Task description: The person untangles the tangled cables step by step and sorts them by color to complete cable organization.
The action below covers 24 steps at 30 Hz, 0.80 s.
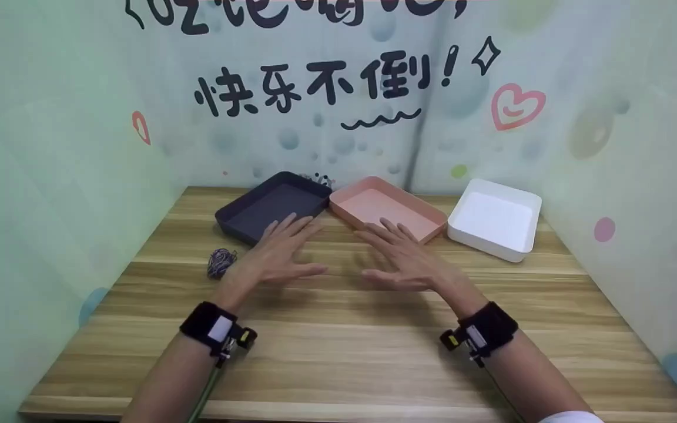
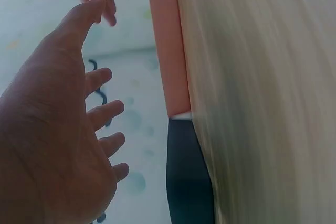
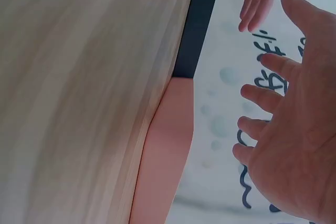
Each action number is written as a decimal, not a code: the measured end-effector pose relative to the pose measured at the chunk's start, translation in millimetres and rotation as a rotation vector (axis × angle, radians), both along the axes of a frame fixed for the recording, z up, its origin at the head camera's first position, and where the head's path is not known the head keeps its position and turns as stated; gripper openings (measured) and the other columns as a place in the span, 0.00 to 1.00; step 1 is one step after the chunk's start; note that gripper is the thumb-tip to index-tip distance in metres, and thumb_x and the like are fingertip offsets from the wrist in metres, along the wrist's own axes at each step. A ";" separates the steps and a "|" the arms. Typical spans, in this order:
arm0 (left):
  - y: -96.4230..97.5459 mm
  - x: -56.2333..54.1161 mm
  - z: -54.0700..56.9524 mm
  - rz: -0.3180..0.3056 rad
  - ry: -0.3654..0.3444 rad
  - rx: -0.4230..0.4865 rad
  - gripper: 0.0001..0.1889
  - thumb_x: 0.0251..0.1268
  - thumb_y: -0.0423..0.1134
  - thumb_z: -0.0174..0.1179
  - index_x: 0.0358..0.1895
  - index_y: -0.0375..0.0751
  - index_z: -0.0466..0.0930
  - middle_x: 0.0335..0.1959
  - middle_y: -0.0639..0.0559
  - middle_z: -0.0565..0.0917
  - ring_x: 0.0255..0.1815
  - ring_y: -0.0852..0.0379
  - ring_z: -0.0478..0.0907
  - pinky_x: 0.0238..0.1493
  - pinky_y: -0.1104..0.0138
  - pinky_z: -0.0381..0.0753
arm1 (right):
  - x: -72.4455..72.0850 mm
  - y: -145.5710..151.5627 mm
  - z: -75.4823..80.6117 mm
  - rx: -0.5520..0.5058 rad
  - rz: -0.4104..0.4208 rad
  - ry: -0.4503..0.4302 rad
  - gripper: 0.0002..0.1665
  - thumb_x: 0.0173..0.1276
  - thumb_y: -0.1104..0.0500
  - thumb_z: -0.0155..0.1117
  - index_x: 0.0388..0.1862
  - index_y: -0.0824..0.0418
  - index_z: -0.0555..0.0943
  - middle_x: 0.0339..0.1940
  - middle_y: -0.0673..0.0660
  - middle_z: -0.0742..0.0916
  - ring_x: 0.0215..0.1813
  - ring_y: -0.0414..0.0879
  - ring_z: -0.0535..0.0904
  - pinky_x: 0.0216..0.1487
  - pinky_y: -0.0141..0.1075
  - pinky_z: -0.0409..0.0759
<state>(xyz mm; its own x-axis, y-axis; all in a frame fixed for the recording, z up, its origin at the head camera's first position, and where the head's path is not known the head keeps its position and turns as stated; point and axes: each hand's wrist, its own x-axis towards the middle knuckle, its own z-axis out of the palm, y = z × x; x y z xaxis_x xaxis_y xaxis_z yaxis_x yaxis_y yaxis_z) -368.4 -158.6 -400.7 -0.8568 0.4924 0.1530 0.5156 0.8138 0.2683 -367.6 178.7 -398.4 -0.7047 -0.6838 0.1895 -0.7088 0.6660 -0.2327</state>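
Both hands hover above the wooden table [image 1: 338,352], palms down with fingers spread and nothing held. The left hand [image 1: 280,252] is nearest the dark navy tray [image 1: 238,226], its fingertips overlapping the near edge in the head view. Beside that wrist lies a small bundle of dark speckled cord [image 1: 221,262]. My right hand [image 1: 403,258] is in front of the pink tray [image 1: 388,205], fingertips overlapping its near side. In the left wrist view the left palm [image 2: 58,124] shows bare; so does the right palm [image 3: 299,119] in the right wrist view.
At the back right stands a white tray [image 1: 488,226], close to the pink one. Printed fabric walls [image 1: 327,141] enclose the table at the back and both sides. Each forearm wears a black wrist strap [image 1: 491,329] with a small camera.
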 end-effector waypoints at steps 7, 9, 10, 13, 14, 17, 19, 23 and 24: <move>-55.1 10.8 3.2 0.074 0.024 0.050 0.49 0.75 0.70 0.68 0.91 0.51 0.63 0.93 0.37 0.60 0.96 0.28 0.47 0.92 0.27 0.43 | -3.6 -42.6 4.5 0.063 0.105 -0.031 0.55 0.83 0.28 0.60 0.96 0.52 0.57 0.97 0.61 0.60 0.98 0.65 0.47 0.96 0.66 0.47; -75.3 13.8 3.0 0.103 0.033 0.070 0.48 0.76 0.68 0.67 0.90 0.48 0.64 0.92 0.35 0.62 0.95 0.26 0.47 0.92 0.26 0.43 | -6.2 -59.0 4.8 0.071 0.149 -0.043 0.55 0.83 0.28 0.60 0.95 0.54 0.57 0.96 0.62 0.61 0.98 0.64 0.48 0.97 0.65 0.47; -85.1 16.2 1.8 0.115 0.034 0.081 0.48 0.77 0.67 0.67 0.90 0.47 0.64 0.92 0.34 0.63 0.95 0.24 0.48 0.91 0.25 0.43 | -6.8 -66.9 3.1 0.074 0.170 -0.055 0.56 0.82 0.28 0.60 0.95 0.54 0.57 0.96 0.63 0.61 0.98 0.64 0.49 0.97 0.65 0.48; -113.8 22.6 0.0 0.160 0.011 0.104 0.48 0.78 0.67 0.66 0.90 0.44 0.62 0.91 0.32 0.63 0.94 0.23 0.48 0.91 0.25 0.43 | -7.6 -91.1 -1.1 0.065 0.213 -0.107 0.57 0.81 0.27 0.60 0.96 0.53 0.56 0.96 0.62 0.61 0.97 0.62 0.52 0.96 0.65 0.52; -122.0 24.4 0.6 0.175 -0.005 0.114 0.49 0.78 0.68 0.66 0.91 0.44 0.61 0.91 0.31 0.62 0.94 0.22 0.48 0.91 0.25 0.45 | -7.8 -98.9 -2.0 0.055 0.222 -0.127 0.57 0.81 0.28 0.61 0.96 0.52 0.56 0.96 0.61 0.61 0.97 0.62 0.53 0.95 0.65 0.54; -142.2 28.7 4.6 0.216 -0.069 0.141 0.53 0.76 0.69 0.69 0.92 0.44 0.58 0.92 0.29 0.60 0.93 0.22 0.50 0.90 0.26 0.50 | -8.3 -121.5 -3.0 0.027 0.230 -0.180 0.55 0.81 0.29 0.62 0.96 0.50 0.55 0.96 0.58 0.61 0.96 0.60 0.57 0.93 0.64 0.60; -152.3 29.1 7.0 0.231 -0.110 0.159 0.56 0.73 0.67 0.73 0.92 0.42 0.56 0.91 0.28 0.59 0.92 0.22 0.53 0.89 0.27 0.54 | -9.1 -136.8 -2.5 0.013 0.231 -0.200 0.54 0.82 0.31 0.62 0.96 0.48 0.55 0.97 0.57 0.62 0.96 0.58 0.58 0.94 0.62 0.61; -165.0 27.7 6.3 0.234 -0.200 0.178 0.59 0.71 0.64 0.77 0.92 0.38 0.54 0.91 0.26 0.59 0.90 0.21 0.58 0.88 0.28 0.59 | -12.3 -167.6 -1.0 0.007 0.245 -0.200 0.51 0.84 0.35 0.64 0.96 0.49 0.56 0.96 0.59 0.63 0.96 0.56 0.59 0.96 0.55 0.60; -167.0 26.7 4.7 0.231 -0.220 0.182 0.59 0.71 0.63 0.77 0.92 0.37 0.54 0.90 0.25 0.59 0.89 0.21 0.59 0.87 0.27 0.60 | -13.3 -175.2 -1.0 0.006 0.249 -0.196 0.51 0.84 0.37 0.65 0.95 0.51 0.57 0.96 0.60 0.64 0.96 0.56 0.59 0.96 0.53 0.59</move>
<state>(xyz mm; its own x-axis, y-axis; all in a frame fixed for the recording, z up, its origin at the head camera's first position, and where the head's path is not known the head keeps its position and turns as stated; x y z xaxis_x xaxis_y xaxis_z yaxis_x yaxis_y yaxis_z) -341.6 -325.7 -396.0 -0.9643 0.2640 0.0202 0.2380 0.8306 0.5035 -380.9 3.5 -399.4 -0.5381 -0.8406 0.0622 -0.7921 0.4792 -0.3781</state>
